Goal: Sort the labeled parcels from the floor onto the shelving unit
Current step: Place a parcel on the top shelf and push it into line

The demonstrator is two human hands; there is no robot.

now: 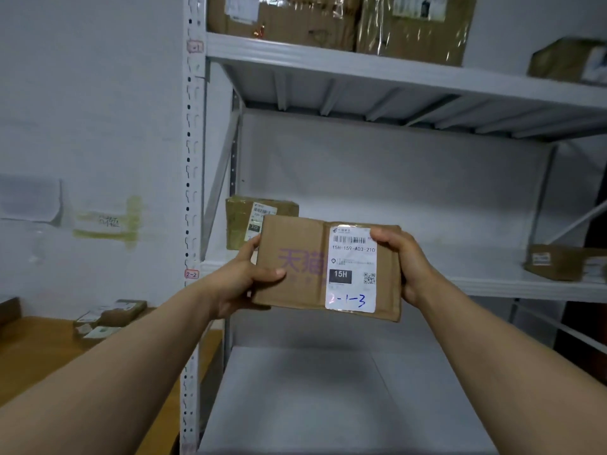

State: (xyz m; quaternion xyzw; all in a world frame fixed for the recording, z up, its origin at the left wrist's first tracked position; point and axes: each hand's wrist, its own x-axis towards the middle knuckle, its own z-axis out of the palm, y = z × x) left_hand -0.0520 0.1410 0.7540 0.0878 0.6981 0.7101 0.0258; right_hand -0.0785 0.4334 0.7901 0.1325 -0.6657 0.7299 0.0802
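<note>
I hold a flat brown cardboard parcel (pixel 295 267) up in front of the white shelving unit (pixel 361 65). Its white label carries a barcode, "15H" and the handwritten mark "2-1-3". My left hand (pixel 243 277) grips its left edge and my right hand (pixel 407 261) grips its right edge. Behind the parcel, a taped brown parcel (pixel 239 221) with a label stands at the left end of the middle shelf. Another small parcel (pixel 558 262) lies at that shelf's right end.
Two large taped boxes (pixel 328 21) and a smaller one (pixel 565 60) sit on the top shelf. The upright post (pixel 192 159) bears a red "2-2" tag. A few small parcels (pixel 108 318) lie on a wooden surface at the lower left. A bare lower shelf (pixel 312 405) is below my arms.
</note>
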